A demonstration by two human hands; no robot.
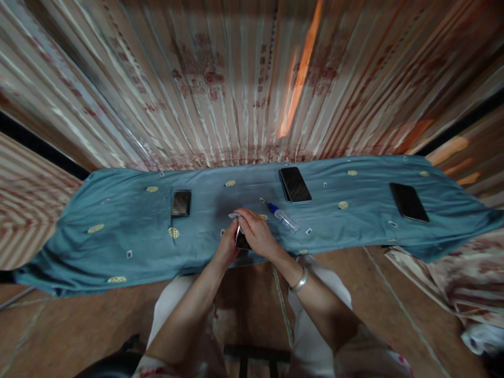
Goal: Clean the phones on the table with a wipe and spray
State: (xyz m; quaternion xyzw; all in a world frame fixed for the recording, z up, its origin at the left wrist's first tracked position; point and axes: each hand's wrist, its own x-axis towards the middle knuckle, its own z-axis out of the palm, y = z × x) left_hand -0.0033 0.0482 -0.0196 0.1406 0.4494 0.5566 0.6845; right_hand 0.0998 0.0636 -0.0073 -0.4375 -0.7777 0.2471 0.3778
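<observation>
My left hand (227, 243) is closed around the edge of a dark smartphone (242, 242), held just above the near edge of the cloth-covered table. Over the phone's upper part lies my right hand (255, 231), its fingers curled on a pale wiping cloth (233, 215) pressed to the screen. Most of the cloth and part of the phone are hidden by the fingers. A clear bottle with a blue top (283, 216) lies on its side to the right of my hands.
A teal patterned cloth (205, 247) covers the long narrow table. Behind the bottle lies a black phone (296, 185); another dark phone (409, 202) is far right. A small dark square item (181, 203), partly blurred, lies left. Striped curtains (220, 115) hang close behind.
</observation>
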